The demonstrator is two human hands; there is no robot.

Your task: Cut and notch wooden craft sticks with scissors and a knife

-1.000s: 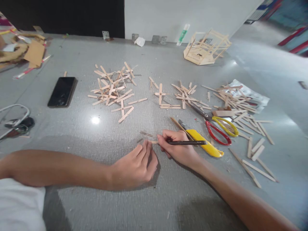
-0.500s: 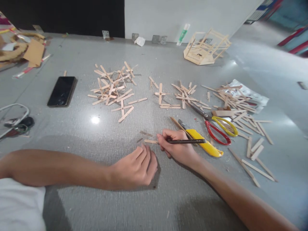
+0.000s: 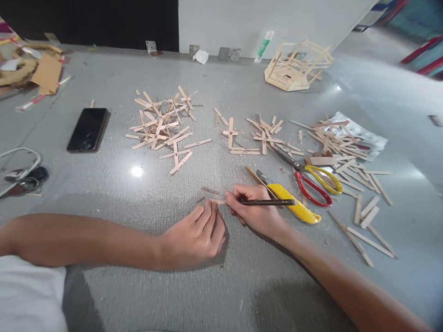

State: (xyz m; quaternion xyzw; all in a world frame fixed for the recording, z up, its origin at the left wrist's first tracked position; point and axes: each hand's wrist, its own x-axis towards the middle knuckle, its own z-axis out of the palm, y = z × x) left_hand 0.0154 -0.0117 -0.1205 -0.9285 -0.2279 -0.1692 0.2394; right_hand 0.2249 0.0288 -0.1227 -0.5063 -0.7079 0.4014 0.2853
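Observation:
Between my hands is a short wooden craft stick, lying almost level. My left hand has its fingers bent together, their tips over the stick's left end. My right hand is closed around a dark pencil, which points sideways across the fingers. The right thumb and fingertips meet the stick's other end and hide it. Thin dark slivers lie just beyond the left fingertips. Close by my right hand rests a yellow utility knife, with a narrow brown stick beside it.
Crossed craft sticks are heaped at centre left, with another cluster further right. Scissors with red and yellow handles lie near loose sticks. A phone, a glue tube and a stick frame stand farther out.
My left fingertips have moved slightly right and up onto the stick's left end, which showed bare before. My right hand and the pencil have stayed nearly still.

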